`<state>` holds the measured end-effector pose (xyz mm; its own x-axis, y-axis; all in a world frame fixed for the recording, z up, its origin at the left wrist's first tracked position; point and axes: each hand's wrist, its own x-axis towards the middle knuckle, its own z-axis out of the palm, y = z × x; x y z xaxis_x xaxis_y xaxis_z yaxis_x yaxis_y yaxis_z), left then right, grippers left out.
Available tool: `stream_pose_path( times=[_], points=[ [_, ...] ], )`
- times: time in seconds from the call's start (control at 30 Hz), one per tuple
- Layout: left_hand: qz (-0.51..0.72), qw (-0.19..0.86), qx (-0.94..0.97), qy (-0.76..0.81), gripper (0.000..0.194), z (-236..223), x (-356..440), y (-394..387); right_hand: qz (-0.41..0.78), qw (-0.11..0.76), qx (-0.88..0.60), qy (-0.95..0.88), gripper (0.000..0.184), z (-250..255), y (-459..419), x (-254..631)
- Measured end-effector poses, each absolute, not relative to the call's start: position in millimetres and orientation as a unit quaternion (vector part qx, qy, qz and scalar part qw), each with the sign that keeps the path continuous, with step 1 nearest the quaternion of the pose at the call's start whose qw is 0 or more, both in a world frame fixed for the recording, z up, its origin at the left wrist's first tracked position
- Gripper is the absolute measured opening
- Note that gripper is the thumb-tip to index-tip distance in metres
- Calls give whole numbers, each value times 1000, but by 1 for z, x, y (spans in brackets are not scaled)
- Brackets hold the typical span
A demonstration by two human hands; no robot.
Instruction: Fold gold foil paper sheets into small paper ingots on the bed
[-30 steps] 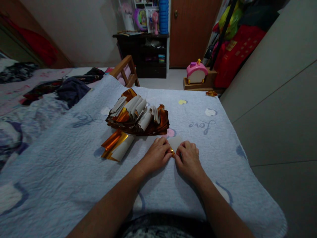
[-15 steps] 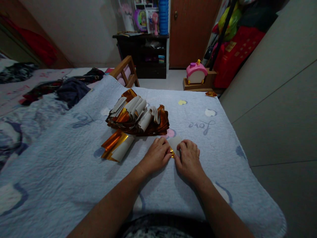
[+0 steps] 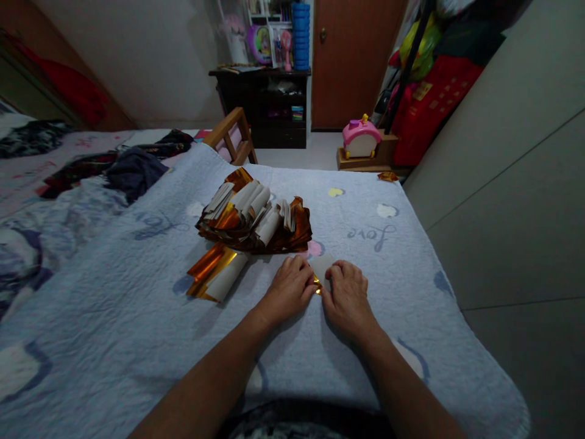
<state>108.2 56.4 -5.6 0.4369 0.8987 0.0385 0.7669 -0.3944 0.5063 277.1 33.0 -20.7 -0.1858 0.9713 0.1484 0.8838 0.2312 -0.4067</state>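
1. The sheet (image 3: 323,263) lies between the hands, its grey face reaching just beyond the fingertips.
2. A gold edge slants from the left fingertips back toward the right thumb. The hands cover the sides, so I cannot tell its long axis.
3. The left hand (image 3: 291,283) is curled nearly closed, thumb and fingers gripping the sheet's gold edge.
4. The right hand (image 3: 348,296) is also curled, thumb and forefinger a little apart, with the sheet's near right side in its hold.
5. Neither hand is clearly nearer; both touch it.
6. The pile (image 3: 262,228) sits beyond and left of the left hand; the loose roll (image 3: 227,277), left of that hand, slants away toward the pile.
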Motion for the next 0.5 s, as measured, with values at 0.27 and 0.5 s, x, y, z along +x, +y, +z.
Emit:
stream_pose_path(
  times=[0.27, 0.5],
  points=[
    [157, 222, 818, 508, 8, -4, 108, 56, 116, 175, -614, -761, 17, -18, 33, 276],
    [159, 227, 815, 508, 9, -4, 108, 57, 103, 170, -617, -762, 19, -18, 33, 274]
  ],
)
